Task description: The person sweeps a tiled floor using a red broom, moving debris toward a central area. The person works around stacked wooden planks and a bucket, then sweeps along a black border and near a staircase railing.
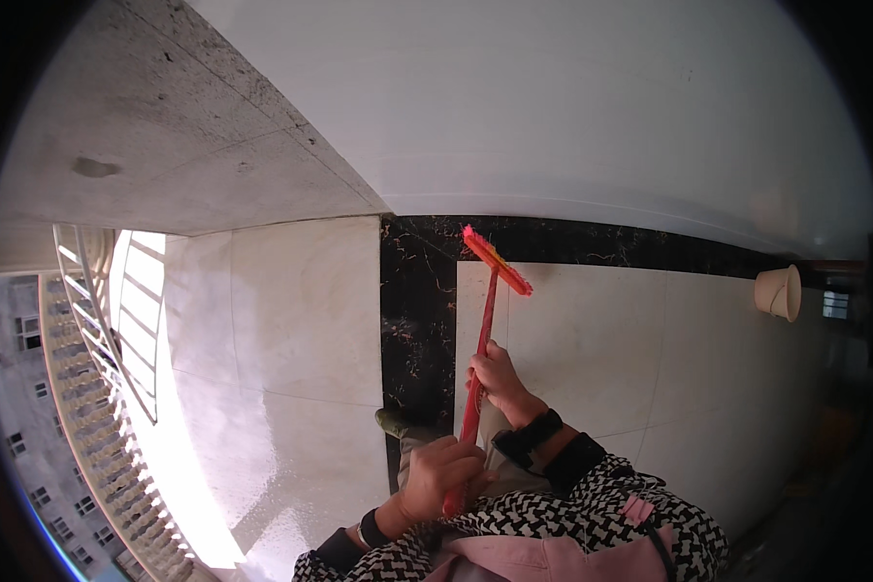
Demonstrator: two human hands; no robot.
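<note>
Both of my hands are wrapped around the red handle (486, 315) of a long-handled floor brush. My left hand (441, 477) grips it low, close to my body, near the handle's end. Farther up the shaft, my right hand (500, 374) is closed around it. The brush head (496, 262) is red and pink with some yellow, and lies slantwise over the edge between black border tile and pale tile. Whether its bristles press on the floor I cannot tell.
A black marbled border (419, 320) runs along the white wall (592, 116) and between pale tiles (301, 320). A cream bucket (778, 293) stands at the right by the wall. At the left are a metal rack (92, 301) and a balustrade (92, 417). My green shoe (390, 421) shows below.
</note>
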